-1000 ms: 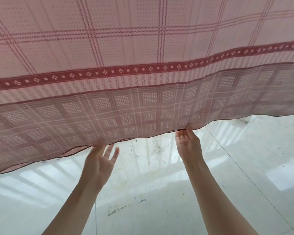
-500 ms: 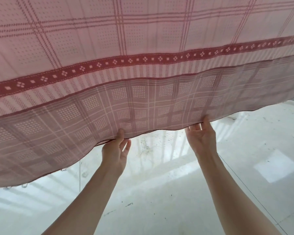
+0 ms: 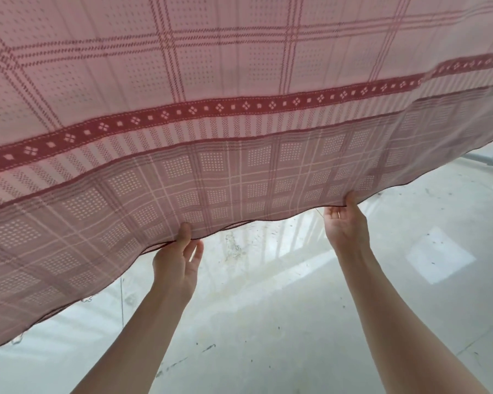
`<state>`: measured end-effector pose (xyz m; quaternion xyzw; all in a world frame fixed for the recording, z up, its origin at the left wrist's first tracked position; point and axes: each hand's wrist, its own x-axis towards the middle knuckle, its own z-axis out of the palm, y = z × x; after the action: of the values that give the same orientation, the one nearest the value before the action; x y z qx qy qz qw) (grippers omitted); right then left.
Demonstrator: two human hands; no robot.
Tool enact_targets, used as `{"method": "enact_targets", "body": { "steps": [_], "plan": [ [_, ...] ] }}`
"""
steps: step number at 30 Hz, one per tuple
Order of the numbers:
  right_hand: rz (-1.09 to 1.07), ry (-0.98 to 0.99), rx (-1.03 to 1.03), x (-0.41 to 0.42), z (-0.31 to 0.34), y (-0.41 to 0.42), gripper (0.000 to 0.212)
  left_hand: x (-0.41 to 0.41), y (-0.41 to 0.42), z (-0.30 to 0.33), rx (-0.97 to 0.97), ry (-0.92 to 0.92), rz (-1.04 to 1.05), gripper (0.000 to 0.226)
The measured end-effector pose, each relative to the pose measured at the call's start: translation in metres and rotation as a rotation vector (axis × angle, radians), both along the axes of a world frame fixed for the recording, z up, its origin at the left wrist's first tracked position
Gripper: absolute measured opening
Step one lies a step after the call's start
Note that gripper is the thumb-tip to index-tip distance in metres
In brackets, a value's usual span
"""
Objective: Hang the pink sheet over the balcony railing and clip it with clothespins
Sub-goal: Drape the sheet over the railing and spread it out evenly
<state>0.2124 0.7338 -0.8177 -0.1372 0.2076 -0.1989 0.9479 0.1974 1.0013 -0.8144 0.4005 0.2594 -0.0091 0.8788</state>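
Both hands (image 3: 177, 265) pinching sheet (image 3: 239, 172) hem

Two bare forearms come into view from the bottom edge, with no sleeves on them. The bare left hand (image 3: 177, 265) and the bare right hand (image 3: 345, 226) wear no gloves. The short fingernails have no polish.

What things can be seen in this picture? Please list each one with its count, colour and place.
pink sheet: one, pink with a dark red patterned band, across the upper half, lower edge lifted
floor: one, pale grey and glossy, below the sheet
left hand: one, lower centre, pinches the sheet's lower edge
right hand: one, centre right, pinches the same edge
Railing and clothespins: none visible
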Motion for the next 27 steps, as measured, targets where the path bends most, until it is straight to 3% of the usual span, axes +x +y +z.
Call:
{"method": "enact_targets", "body": {
  "steps": [6, 10, 13, 18, 22, 27],
  "plan": [
    [0.016, 0.201, -0.090, -0.026, 0.027, 0.014, 0.019, -0.004, 0.006, 0.018, -0.081, 0.137, 0.032, 0.011],
    [0.010, 0.310, -0.218, -0.048, 0.036, 0.016, 0.033, -0.006, 0.012, 0.016, -0.091, 0.125, -0.040, 0.011],
    [0.027, 0.391, -0.392, -0.065, 0.042, 0.012, 0.024, -0.007, 0.014, 0.013, -0.092, 0.102, -0.092, 0.011],
    [0.048, 0.520, -0.406, -0.081, 0.050, -0.003, 0.011, -0.020, -0.006, 0.020, -0.251, 0.079, -0.155, 0.007],
    [0.174, 0.522, -0.384, -0.086, 0.051, -0.022, 0.003, -0.042, -0.053, 0.023, -0.358, 0.022, -0.256, 0.012],
    [0.398, 0.440, -0.415, -0.086, 0.054, -0.062, 0.010, -0.065, -0.144, 0.024, -0.408, -0.007, -0.387, 0.016]
  ]
}}
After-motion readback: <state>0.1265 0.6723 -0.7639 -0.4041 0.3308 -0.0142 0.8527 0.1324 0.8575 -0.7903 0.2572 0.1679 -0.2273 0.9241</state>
